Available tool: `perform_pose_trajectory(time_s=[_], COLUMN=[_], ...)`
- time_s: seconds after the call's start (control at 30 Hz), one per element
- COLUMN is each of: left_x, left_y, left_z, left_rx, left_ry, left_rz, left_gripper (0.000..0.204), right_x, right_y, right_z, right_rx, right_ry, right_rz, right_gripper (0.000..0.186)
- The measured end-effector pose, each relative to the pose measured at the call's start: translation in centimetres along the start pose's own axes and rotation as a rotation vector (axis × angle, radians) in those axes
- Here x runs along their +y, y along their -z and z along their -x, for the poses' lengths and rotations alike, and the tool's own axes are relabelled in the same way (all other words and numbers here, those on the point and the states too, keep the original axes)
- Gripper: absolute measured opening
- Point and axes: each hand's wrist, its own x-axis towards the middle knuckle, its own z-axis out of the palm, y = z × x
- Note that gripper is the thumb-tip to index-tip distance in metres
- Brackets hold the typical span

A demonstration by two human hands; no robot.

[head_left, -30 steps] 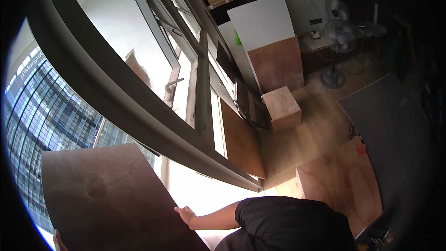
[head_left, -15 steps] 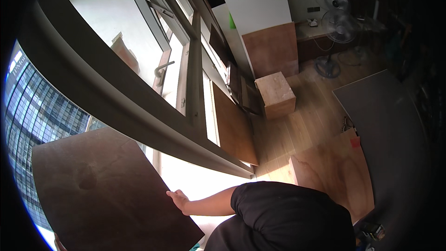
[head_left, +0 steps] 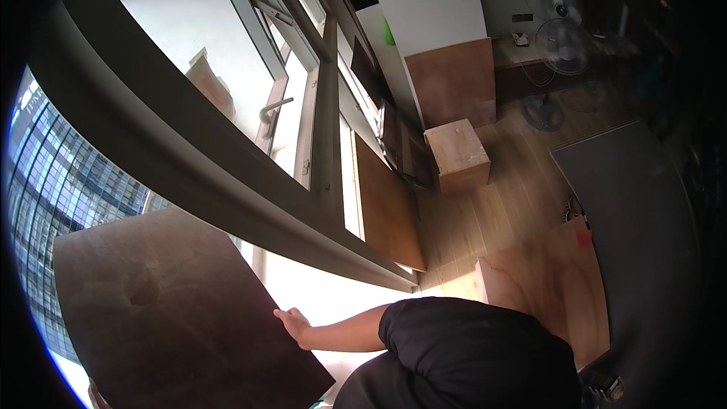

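A large dark brown wooden panel [head_left: 174,310] stands upright in front of the window, its faint grain and a darker spot showing. My right hand [head_left: 294,327] grips the panel's right edge, thumb on the near face and the other fingers mostly out of sight behind it. At the lower left edge only a bit of my left hand [head_left: 95,395] shows, its fingers wrapped round the panel's side. My right arm reaches across in a black sleeve.
A window frame [head_left: 250,204] with a handle crosses the view. On the wood floor are a wooden box [head_left: 457,153], a plywood board [head_left: 549,280] and a dark grey sheet [head_left: 628,204]. White and brown boards [head_left: 448,83] lean behind, near a fan [head_left: 562,47].
The view has shifted slightly, so the room's things sit a little farther right. Both hands keep their hold on the panel, which has hardly moved.
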Motion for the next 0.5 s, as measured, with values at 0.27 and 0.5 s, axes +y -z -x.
perform_pose_trajectory(time_s=[0.27, 0.5], left_x=[-1.1, -2.4], left_y=[1.5, 5.2], left_z=[0.8, 0.8], left_rx=[0.006, 0.02], left_ry=[-0.008, -0.082], left_rz=[0.018, 0.025], left_gripper=[0.084, 0.085], right_x=[-0.1, 0.1], right_y=[0.4, 0.5], right_z=[1.2, 1.9], right_rx=[0.013, 0.006], right_ry=[0.001, -0.003], right_rz=[0.015, -0.039], right_gripper=[0.056, 0.058])
